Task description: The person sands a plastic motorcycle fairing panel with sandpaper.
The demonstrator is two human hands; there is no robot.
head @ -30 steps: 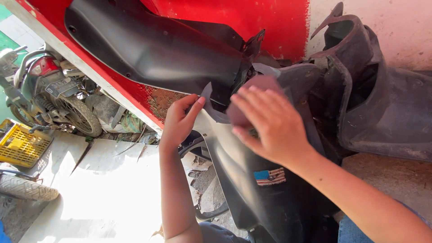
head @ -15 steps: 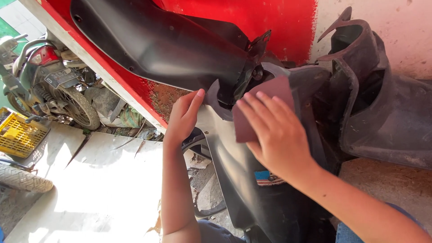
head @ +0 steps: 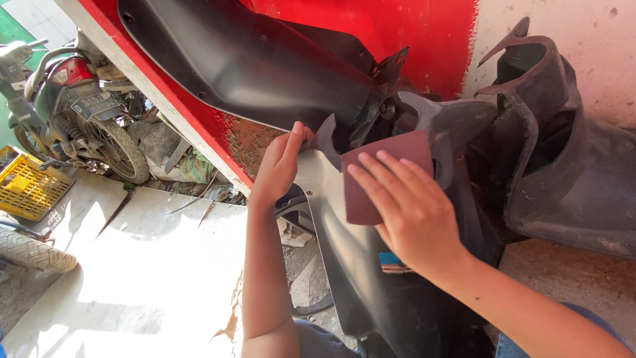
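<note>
- Floor [head: 159, 265] of pale concrete lies under the work, in strong sunlight, with cracks and some rubble near the wall.
- Behind stands a wall [head: 397, 33] painted red, and on the right it turns to a rough cream colour; the red paint is worn off in one rusty patch just beside the left hand.
- At the far left a motorcycle [head: 73, 113] is parked, with a yellow plastic crate [head: 26, 189] near it and a tyre [head: 33, 252] lying on the ground below the crate.
- The right hand [head: 404, 212] lies flat, fingers spread, and presses a sheet of reddish-brown sandpaper [head: 377, 172] against a dark grey scooter body panel [head: 351, 265], which stands upright in the middle.
- The left hand [head: 281, 166] holds the upper edge of the same panel, fingers together; the thumb side is hidden, so I cannot tell how firm this grip is.
- A second black panel [head: 252, 66] leans on the wall above, and another dark moulded part [head: 570, 172] stands on the right.
- The lower part of the sandpaper is covered by the right hand, and the foot of the panel is cut off by the lower edge.
</note>
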